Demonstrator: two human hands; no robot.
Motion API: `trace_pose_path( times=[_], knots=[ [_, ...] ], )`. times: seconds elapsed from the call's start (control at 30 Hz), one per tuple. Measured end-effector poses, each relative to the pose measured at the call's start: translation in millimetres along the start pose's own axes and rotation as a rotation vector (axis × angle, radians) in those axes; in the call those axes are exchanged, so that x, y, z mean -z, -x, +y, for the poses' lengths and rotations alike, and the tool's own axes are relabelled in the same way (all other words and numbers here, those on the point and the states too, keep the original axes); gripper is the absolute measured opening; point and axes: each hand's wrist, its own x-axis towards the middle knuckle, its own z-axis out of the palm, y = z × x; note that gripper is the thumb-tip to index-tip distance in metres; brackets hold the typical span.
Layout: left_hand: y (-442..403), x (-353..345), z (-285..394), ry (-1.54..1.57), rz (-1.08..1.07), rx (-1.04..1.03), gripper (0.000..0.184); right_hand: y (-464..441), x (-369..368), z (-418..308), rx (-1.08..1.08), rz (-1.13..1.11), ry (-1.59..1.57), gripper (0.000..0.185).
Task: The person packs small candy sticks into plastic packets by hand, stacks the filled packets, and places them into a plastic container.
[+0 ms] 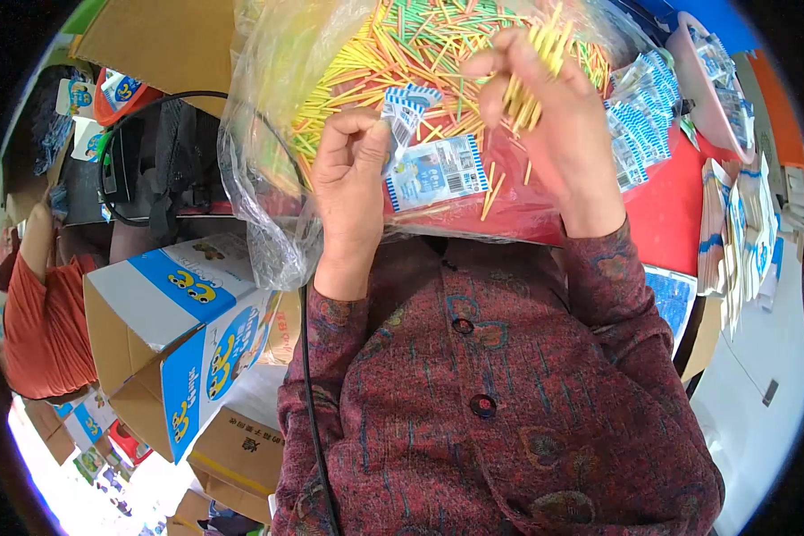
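Small sticks fill the clear plastic bag (272, 201) beneath both hands (353, 170).

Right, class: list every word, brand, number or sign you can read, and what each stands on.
"CC", apparently, in yellow with eyes: white-and-blue carton.
"煌", apparently: brown carton; its smaller characters are too blurred.
Packets: print too small to read, barcodes visible.
Stack at right: too small.
No number is readable.
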Motion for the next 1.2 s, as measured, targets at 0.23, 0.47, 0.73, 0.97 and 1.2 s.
trace_pose_path(
  times=[0.23,0.47,0.73,0.97,1.2],
  knots=[
    [7,-15,-5,0.198,-0.069,0.119,0.002,-10,-36,-10,0.147,0.113,-0.504,0.023],
    [9,-5,-5,0.268,-0.156,0.211,0.006,-9,-35,-3,0.337,-0.118,-0.032,0.030],
    [9,-2,-11,0.446,-0.196,0.244,0.015,-17,-30,19,0.390,-0.189,0.006,0.032],
    [12,-14,1,0.372,-0.145,0.264,0.003,-12,-27,21,0.342,-0.230,0.088,0.039],
    [8,-14,2,0.317,-0.103,0.197,0.002,-9,-31,26,0.331,-0.166,0.159,0.040]
  ],
)
